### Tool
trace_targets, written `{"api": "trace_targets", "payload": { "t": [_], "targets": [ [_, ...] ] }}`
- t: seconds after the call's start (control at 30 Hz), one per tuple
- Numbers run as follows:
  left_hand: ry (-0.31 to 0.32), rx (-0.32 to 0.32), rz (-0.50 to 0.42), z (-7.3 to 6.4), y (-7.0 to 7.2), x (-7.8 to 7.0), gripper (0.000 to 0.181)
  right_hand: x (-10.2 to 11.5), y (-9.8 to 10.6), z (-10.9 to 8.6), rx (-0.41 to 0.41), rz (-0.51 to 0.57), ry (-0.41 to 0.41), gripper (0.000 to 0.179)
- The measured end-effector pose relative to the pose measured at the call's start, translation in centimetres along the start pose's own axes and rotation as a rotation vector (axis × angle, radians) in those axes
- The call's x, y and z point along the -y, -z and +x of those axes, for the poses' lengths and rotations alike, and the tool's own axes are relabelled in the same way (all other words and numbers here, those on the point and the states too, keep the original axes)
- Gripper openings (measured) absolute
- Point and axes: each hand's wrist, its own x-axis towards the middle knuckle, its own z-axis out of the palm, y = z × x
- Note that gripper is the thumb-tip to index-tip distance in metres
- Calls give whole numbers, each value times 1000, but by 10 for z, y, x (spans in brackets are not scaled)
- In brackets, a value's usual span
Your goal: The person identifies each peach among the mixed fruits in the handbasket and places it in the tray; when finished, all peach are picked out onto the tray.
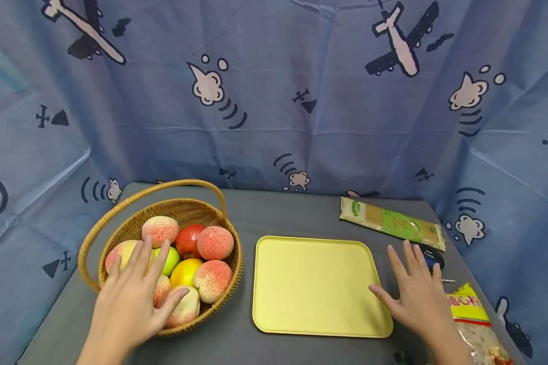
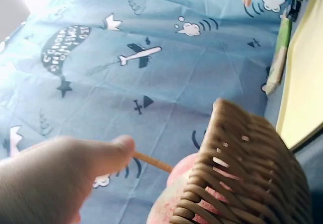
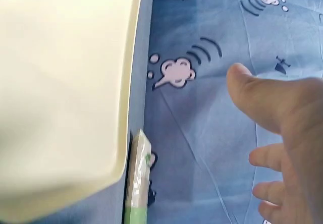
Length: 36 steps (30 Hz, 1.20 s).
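Observation:
My left hand (image 1: 132, 294) is spread over the near left part of a wicker basket (image 1: 237, 284), holding nothing. Inside lie several peaches (image 1: 215, 243), a red fruit (image 1: 189, 241), a green fruit (image 1: 168, 261) and a yellow-orange fruit (image 1: 185, 272); the hand hides some of them. In the left wrist view its thumb (image 2: 113, 156) stands apart from the basket wall (image 2: 242, 168). My right hand (image 1: 415, 294), fingers spread and holding nothing, hovers by the right edge of a yellow tray (image 1: 319, 289). The right wrist view shows that hand (image 3: 287, 133) beside the tray (image 3: 65, 82).
A long green-and-tan packet (image 1: 392, 223) lies at the back right. Near the right hand are a dark blue object (image 1: 431, 257), partly hidden, and a yellow-topped clear bag (image 1: 472, 319). A dark item (image 1: 403, 358) shows at the front edge. Blue printed cloth (image 1: 274, 101) surrounds the grey table.

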Motion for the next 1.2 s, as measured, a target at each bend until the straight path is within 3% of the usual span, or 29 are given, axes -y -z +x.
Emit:
{"api": "trace_targets", "payload": {
  "t": [0.1,0.27,0.37,0.43,0.57,0.7,0.8,0.87,1.0,1.2],
  "targets": [
    [-33,-194,-70,-12,4,-4,77,10,-2,5,-40,50,57,89],
    [-35,-548,-223,-27,14,-8,64,31,-6,15,-65,121,140,88],
    [19,-667,-310,-40,18,-4,65,45,-8,23,-81,156,206,88],
    [99,-696,-350,-48,16,3,69,56,-9,30,-94,180,258,86],
    [249,-650,-397,-65,1,30,71,79,-6,45,-124,223,362,82],
    [324,-461,-527,-77,-14,58,54,102,1,60,-142,301,450,80],
    [331,-318,-664,-81,-23,69,58,117,11,69,-124,374,501,80],
    [292,-274,-741,-82,-30,74,63,128,16,75,-98,421,536,79],
    [219,-248,-832,-82,-35,79,63,151,26,87,-45,535,626,75],
    [220,-236,-899,-81,-34,84,63,196,38,109,66,748,783,69]
  ]
}}
